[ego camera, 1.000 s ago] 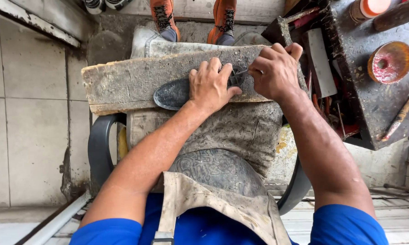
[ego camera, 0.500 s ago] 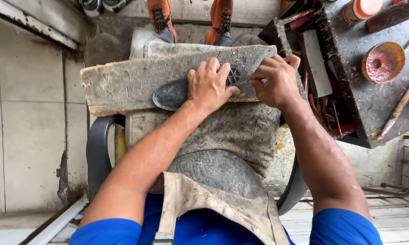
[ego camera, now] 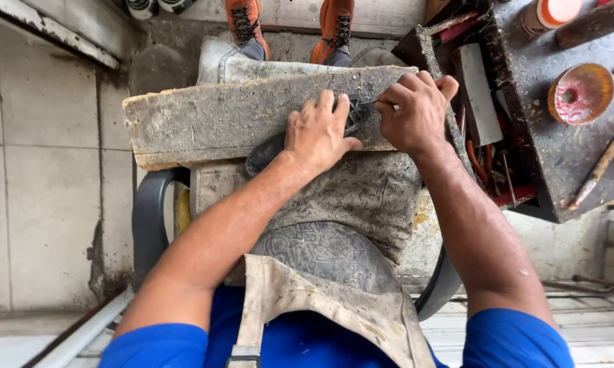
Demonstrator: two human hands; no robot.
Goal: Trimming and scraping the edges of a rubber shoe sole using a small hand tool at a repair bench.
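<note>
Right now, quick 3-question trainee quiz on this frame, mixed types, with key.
1. True or false: the left hand presses flat on the dark shoe sole lying on the wooden board.
2. What does the right hand grip? A) a thin metal tool B) a paintbrush C) a hammer
3. Fill in: the round dish with pink residue sits on the dark workbench to the person's ____.

Key: 1 true; 2 A, the thin metal tool pinched in its fingers, tip at the sole; 3 right.
</note>
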